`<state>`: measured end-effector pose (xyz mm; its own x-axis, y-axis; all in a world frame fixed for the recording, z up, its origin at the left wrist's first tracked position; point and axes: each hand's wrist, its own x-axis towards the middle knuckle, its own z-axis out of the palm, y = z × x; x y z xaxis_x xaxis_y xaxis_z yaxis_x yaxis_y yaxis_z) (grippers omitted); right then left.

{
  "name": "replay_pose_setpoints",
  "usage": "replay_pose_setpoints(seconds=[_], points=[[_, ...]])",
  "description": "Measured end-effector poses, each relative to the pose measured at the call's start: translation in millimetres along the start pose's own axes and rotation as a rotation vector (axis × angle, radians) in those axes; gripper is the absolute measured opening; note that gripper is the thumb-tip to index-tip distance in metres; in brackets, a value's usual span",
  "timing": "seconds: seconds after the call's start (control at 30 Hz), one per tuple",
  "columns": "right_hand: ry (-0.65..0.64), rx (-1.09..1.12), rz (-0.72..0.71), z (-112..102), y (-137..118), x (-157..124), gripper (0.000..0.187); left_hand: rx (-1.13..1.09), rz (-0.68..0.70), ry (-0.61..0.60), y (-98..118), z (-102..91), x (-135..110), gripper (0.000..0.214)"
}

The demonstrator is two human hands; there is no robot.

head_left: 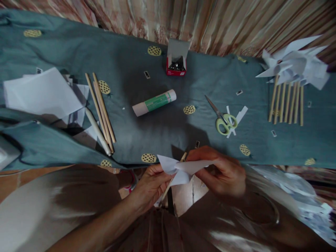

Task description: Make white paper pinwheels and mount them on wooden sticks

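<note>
Above my lap, just off the table's near edge, both my hands hold a white paper pinwheel (181,176) with a thin wooden stick (166,192) behind it. My left hand (153,183) is closed around the left side, thumb and fingers on the paper and stick. My right hand (222,171) pinches the right-hand blade; its fingertips are partly hidden by the paper. Beyond them lies a green and white glue stick (157,102). An opened small red box (176,72) of dark shiny pins stands at the back.
Green-handled scissors (223,120) lie over white paper strips (242,112). Finished pinwheels (291,64) on sticks are grouped at the far right. Paper sheets (43,92), wooden sticks (101,108) and a pen-like tool (97,131) lie on the left. A pineapple-patterned cloth (126,133) covers the table.
</note>
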<state>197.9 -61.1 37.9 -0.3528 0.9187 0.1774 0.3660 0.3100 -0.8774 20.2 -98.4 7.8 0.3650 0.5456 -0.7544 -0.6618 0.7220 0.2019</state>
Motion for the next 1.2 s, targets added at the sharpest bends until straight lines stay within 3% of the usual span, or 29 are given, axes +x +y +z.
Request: replay_pose_setpoints(seconds=[1.2], points=[[-0.024, -0.016, -0.030, -2.8, -5.0, 3.8, 0.027, 0.025, -0.018, 0.027, 0.7, 0.2, -2.0, 0.032]])
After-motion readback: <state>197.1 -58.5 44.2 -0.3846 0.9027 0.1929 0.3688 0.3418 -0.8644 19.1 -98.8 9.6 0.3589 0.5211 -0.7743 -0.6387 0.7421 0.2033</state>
